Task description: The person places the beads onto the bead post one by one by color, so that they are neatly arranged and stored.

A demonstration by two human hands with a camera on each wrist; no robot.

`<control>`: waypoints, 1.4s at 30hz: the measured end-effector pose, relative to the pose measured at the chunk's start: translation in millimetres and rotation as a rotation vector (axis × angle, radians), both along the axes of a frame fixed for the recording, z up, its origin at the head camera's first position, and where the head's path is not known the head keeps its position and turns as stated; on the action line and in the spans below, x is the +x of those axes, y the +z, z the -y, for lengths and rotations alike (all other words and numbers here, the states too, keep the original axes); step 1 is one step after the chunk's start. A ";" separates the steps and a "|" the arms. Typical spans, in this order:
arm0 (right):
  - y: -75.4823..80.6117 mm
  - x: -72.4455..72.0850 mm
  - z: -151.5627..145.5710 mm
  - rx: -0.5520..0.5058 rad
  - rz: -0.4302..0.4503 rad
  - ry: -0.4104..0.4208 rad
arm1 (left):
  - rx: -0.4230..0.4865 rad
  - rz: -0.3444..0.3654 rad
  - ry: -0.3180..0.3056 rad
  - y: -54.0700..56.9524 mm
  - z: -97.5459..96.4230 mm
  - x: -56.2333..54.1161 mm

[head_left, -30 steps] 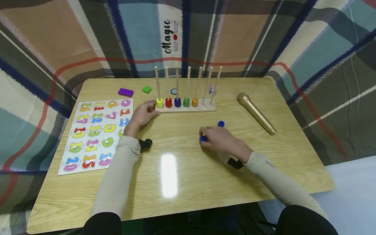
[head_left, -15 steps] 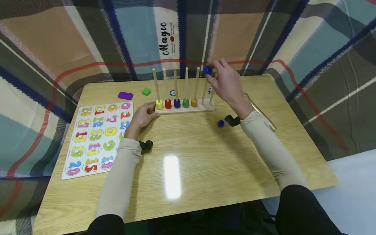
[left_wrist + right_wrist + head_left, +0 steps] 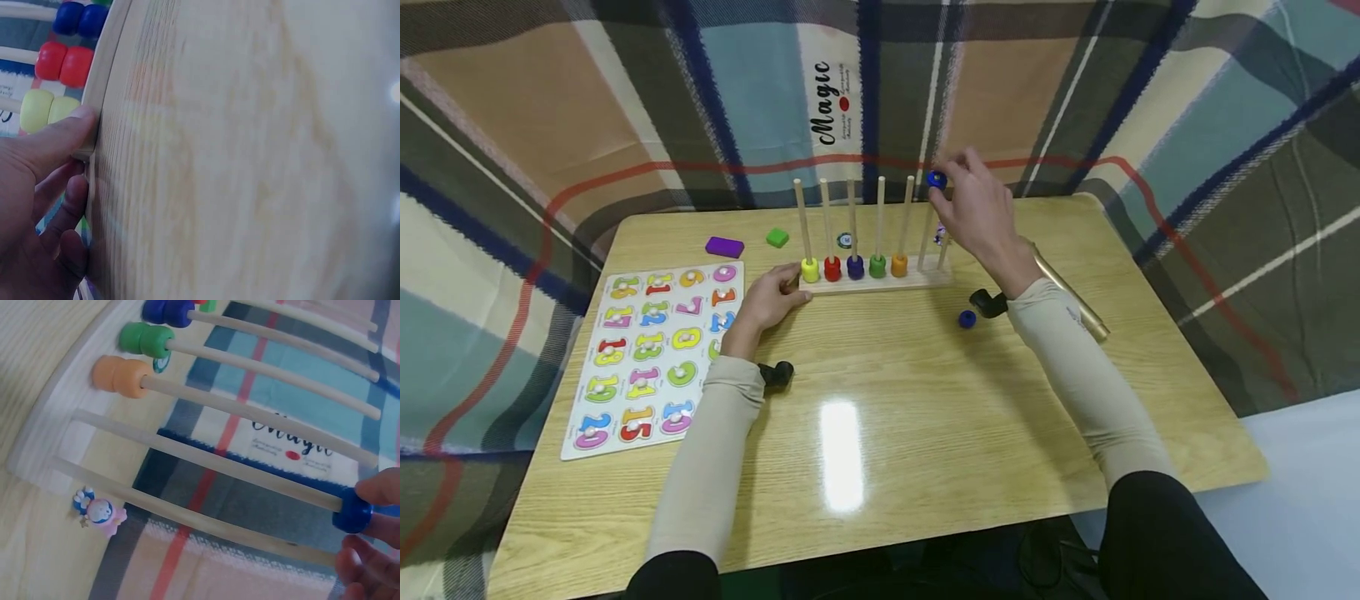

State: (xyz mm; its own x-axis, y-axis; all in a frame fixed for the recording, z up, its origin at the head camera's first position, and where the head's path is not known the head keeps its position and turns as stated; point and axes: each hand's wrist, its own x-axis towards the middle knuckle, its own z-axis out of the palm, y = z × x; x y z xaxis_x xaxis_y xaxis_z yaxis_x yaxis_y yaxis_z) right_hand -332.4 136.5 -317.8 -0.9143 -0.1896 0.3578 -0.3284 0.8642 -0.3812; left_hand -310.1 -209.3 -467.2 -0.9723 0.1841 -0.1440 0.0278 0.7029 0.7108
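Observation:
A wooden peg rack [image 3: 887, 284] stands at the back of the table. From its left end, pairs of yellow, red, dark blue, green and orange beads [image 3: 122, 376] sit low on separate pegs. My left hand [image 3: 767, 302] holds the left end of the base, thumb on its edge beside the yellow beads [image 3: 47, 111]. High at the right, my right hand [image 3: 981, 212] pinches a blue bead [image 3: 352, 509] at the top of the second peg from the right; the peg's tip meets the bead. The rightmost peg [image 3: 206, 519] bears no bead. Another blue bead [image 3: 967, 319] lies on the table.
A number puzzle board [image 3: 647, 358] lies at the left, partly under the left forearm. Behind it are purple [image 3: 725, 247] and green [image 3: 777, 237] blocks. A gold cylinder [image 3: 1075, 300] lies beside the right forearm. A small figurine [image 3: 100, 512] is behind the rack.
My right hand has lifted one blue bead from the table up to the peg's top, leaving the other behind. My left hand has stayed at the rack's end.

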 end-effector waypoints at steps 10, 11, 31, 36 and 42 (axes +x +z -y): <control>-30.2 19.9 -20.8 -0.132 -0.227 0.061 | -0.013 -0.013 -0.012 1.0 0.4 1.7; -37.5 24.9 -26.3 -0.115 -0.233 0.063 | -0.019 -0.011 -0.015 2.1 0.8 1.7; -102.0 79.9 -50.4 0.201 0.283 0.195 | -0.019 -0.007 -0.010 -1.3 1.4 -0.7; -51.1 56.4 -38.5 0.044 0.097 0.130 | -0.023 -0.004 -0.005 -0.5 1.0 0.0; -13.0 27.1 -24.5 -0.114 -0.091 0.088 | -0.023 -0.009 -0.006 0.5 -0.2 0.3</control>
State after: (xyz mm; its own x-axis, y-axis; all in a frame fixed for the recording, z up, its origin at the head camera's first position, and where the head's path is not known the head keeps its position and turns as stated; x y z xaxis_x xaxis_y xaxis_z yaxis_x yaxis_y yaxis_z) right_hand -305.3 161.0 -330.8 -0.8588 -0.2205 0.4624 -0.4383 0.7835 -0.4404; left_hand -309.8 -209.1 -466.6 -0.9725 0.1865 -0.1398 0.0380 0.7188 0.6942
